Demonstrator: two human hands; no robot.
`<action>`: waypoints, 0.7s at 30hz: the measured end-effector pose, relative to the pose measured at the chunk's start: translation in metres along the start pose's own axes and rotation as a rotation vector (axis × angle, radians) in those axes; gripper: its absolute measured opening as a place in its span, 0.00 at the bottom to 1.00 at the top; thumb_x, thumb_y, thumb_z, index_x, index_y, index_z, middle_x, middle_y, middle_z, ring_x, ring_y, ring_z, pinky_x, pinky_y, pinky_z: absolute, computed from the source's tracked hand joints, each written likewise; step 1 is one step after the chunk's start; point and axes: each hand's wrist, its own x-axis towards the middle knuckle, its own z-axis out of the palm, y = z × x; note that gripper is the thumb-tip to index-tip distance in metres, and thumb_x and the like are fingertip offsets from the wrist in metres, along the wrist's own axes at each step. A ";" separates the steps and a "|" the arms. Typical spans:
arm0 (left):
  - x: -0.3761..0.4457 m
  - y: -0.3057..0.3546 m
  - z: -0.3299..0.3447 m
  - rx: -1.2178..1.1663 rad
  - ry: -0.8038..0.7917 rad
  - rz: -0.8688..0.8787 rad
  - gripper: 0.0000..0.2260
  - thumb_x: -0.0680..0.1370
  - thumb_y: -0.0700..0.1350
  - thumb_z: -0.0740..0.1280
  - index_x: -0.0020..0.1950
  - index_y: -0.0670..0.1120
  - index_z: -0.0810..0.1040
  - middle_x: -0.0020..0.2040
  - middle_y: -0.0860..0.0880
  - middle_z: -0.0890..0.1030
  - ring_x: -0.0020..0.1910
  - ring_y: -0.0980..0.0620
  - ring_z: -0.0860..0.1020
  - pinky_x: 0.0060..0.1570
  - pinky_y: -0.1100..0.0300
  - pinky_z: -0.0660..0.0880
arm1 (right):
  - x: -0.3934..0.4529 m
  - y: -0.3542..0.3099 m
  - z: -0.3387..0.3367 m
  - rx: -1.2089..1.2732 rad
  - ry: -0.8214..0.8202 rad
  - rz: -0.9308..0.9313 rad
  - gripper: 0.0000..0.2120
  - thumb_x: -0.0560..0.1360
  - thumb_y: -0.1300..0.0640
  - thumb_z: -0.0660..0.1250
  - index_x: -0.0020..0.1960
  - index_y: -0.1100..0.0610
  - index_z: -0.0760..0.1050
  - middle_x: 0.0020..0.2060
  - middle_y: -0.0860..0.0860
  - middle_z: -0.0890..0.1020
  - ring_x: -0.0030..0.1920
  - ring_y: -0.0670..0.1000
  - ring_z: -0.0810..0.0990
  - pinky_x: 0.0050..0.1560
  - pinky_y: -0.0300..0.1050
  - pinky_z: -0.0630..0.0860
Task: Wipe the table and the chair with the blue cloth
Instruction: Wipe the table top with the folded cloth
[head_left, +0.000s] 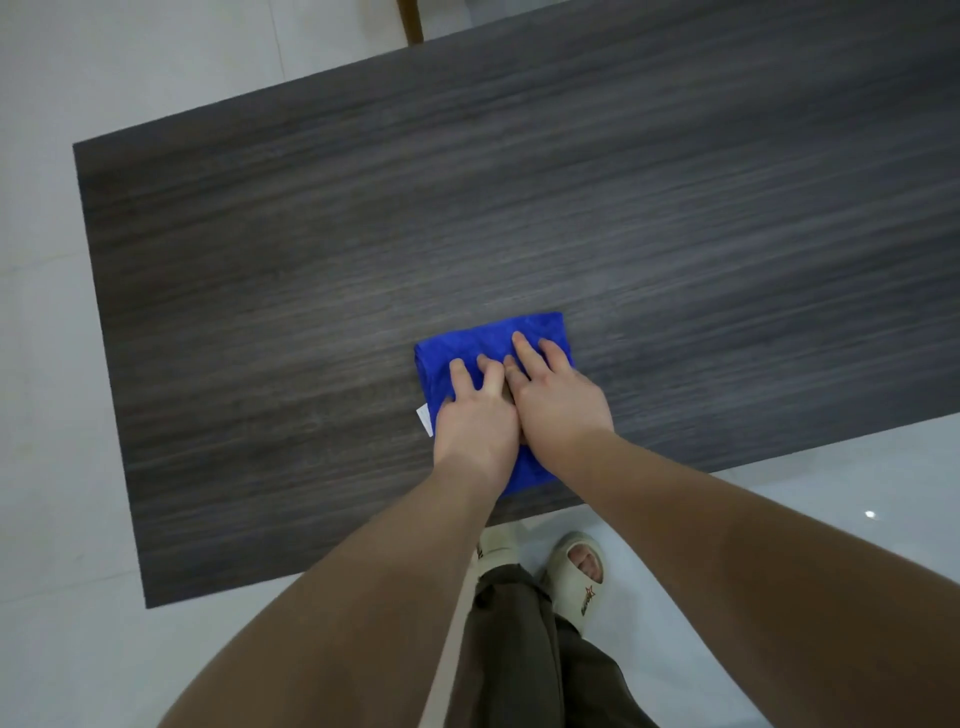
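A folded blue cloth (535, 332) with a white tag lies flat on the dark wood-grain table (311, 260), near the table's front edge. My left hand (475, 415) and my right hand (558, 400) press down on the cloth side by side, fingers straight and spread, the right partly overlapping the left. Both hands cover most of the cloth's near half. Of the chair, only a brown wooden leg (410, 21) shows beyond the table's far edge.
Pale tiled floor (47, 364) surrounds the table on the left and in front. My legs in dark trousers and cream slippers (579, 571) stand just below the table's front edge.
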 end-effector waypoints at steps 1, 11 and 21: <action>0.000 -0.002 -0.001 -0.006 0.005 0.011 0.29 0.83 0.41 0.58 0.80 0.42 0.48 0.79 0.42 0.48 0.77 0.33 0.49 0.54 0.52 0.75 | 0.001 -0.001 0.000 0.005 -0.002 0.009 0.31 0.82 0.53 0.59 0.80 0.54 0.49 0.79 0.49 0.42 0.78 0.54 0.45 0.73 0.50 0.60; 0.004 -0.012 -0.001 -0.070 0.007 0.077 0.27 0.84 0.40 0.54 0.80 0.41 0.46 0.79 0.42 0.48 0.77 0.33 0.47 0.58 0.50 0.74 | 0.007 -0.007 -0.003 -0.032 -0.055 0.030 0.32 0.82 0.51 0.59 0.80 0.52 0.46 0.79 0.48 0.41 0.78 0.55 0.44 0.73 0.49 0.59; 0.004 -0.026 0.013 -0.018 0.138 0.045 0.32 0.63 0.53 0.82 0.64 0.43 0.81 0.62 0.45 0.79 0.61 0.37 0.77 0.24 0.55 0.76 | 0.004 -0.003 -0.010 -0.035 -0.096 -0.009 0.40 0.77 0.44 0.64 0.80 0.53 0.47 0.79 0.49 0.41 0.78 0.56 0.44 0.73 0.50 0.58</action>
